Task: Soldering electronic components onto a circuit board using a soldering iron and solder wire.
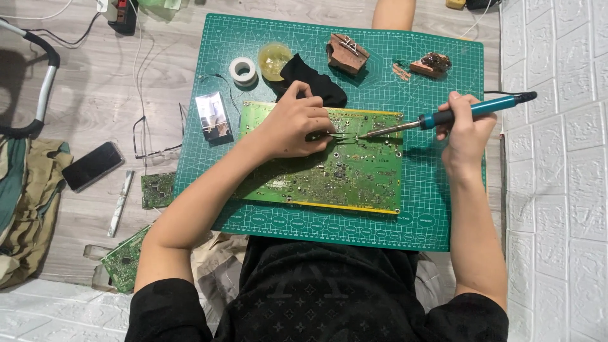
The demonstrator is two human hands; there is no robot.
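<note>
Head view: we look straight down at the circuit board (326,161), flat on a green cutting mat (437,209).
Left hand (292,125): we close it on tweezers (342,135), tips resting mid-board, apparently to steady a part.
Right hand (467,130): clasped round the soldering iron (443,117), held slanted so its tip meets the tweezers.
Beyond the board: tape roll (242,69), black cloth (315,81).

Home floor workshop: cutting mat (443,209), circuit boards (130,256), wood-look flooring (95,88).
</note>
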